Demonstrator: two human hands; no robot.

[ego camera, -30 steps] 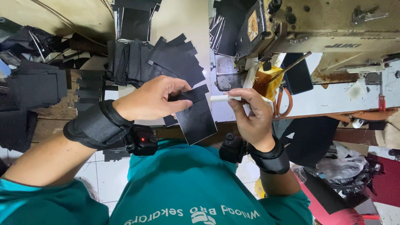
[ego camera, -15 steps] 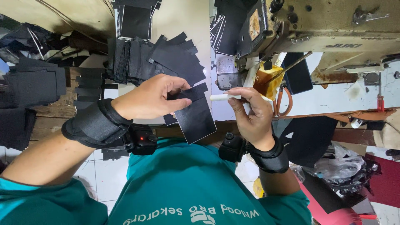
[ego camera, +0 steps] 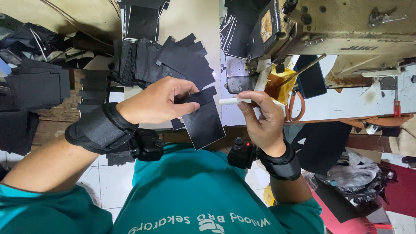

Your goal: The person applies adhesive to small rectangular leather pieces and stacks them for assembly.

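Observation:
My left hand (ego camera: 158, 102) pinches a black rectangular piece (ego camera: 203, 122) of stiff material, with a narrow black strip across its top edge under my fingertips. My right hand (ego camera: 260, 119) holds a short white stick (ego camera: 229, 101), its tip pointing left toward the top edge of the black piece. Both wrists wear black straps with small devices. The two hands sit close together above my teal shirt, in front of the table edge.
Stacks of black cut pieces (ego camera: 173, 60) lie fanned on the table behind my hands, more (ego camera: 37, 84) at the left. An old cream sewing machine (ego camera: 329, 30) stands at the upper right, with a yellow-stained pot (ego camera: 277, 84) and brush below it. Black bags (ego camera: 359, 177) lie on the floor.

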